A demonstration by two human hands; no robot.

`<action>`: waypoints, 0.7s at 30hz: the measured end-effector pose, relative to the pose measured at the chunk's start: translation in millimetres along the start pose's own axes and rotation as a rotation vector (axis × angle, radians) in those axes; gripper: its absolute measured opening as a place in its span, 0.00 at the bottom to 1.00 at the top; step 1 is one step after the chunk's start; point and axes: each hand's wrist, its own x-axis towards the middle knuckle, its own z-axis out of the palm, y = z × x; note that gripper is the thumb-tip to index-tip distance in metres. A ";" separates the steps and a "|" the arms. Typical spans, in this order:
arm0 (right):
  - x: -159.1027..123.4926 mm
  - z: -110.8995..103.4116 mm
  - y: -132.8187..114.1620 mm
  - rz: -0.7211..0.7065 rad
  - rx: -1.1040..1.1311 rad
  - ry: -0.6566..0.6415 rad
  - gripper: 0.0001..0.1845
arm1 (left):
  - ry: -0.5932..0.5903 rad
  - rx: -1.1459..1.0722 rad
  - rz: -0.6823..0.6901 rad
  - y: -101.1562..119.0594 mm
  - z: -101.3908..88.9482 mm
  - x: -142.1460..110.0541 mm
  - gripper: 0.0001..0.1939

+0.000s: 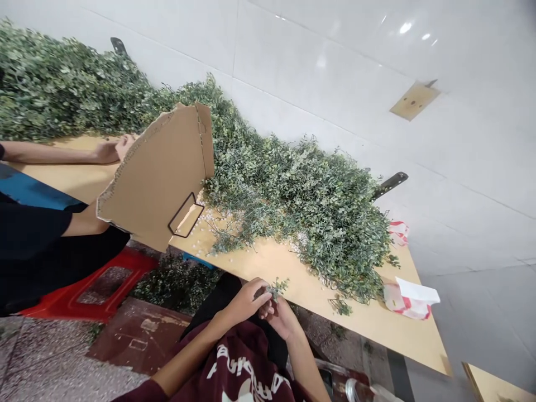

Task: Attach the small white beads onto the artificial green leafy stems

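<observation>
My left hand [247, 298] and my right hand [281, 318] meet in front of my body, just off the table's near edge. Between them a small green plastic sprig [278, 287] pokes up, its leaves showing above the fingers. The left fingers are curled, pinching near its base. My right fingers bend round below it, and the stem is hidden by both hands. Beyond the hands, a large heap of green sprigs [318, 206] covers much of the wooden table [268, 259]. One loose clump [340, 306] lies by the near edge.
An upright cardboard sheet [159, 167] divides the table on the left; behind it shows another person's hand [106, 151]. Small white bits are scattered near the heap. A red-and-white plastic bag [404, 307] lies at right. A red stool [129, 273] stands at lower left.
</observation>
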 end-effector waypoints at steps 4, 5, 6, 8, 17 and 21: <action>-4.0 -9.4 -3.1 -0.262 -0.401 0.235 0.22 | 0.108 -0.073 -0.108 -10.1 -0.7 -0.1 0.08; -5.4 -12.1 -3.5 -0.350 -0.533 0.325 0.22 | 0.142 -0.066 -0.117 -13.1 -2.6 0.8 0.09; -6.7 -14.7 -3.5 -0.429 -0.673 0.401 0.21 | 0.166 -0.053 -0.121 -16.1 -5.1 2.2 0.09; -8.1 -20.2 -2.8 -0.546 -0.947 0.510 0.19 | 0.186 -0.013 -0.118 -21.7 -11.7 6.1 0.08; 20.9 -86.3 -28.7 -0.655 -1.620 0.834 0.28 | 0.245 0.251 0.005 -49.5 -27.9 33.0 0.07; 38.1 -107.4 -67.2 -0.449 -1.712 0.869 0.27 | 0.403 0.467 0.170 -66.1 -16.6 41.0 0.07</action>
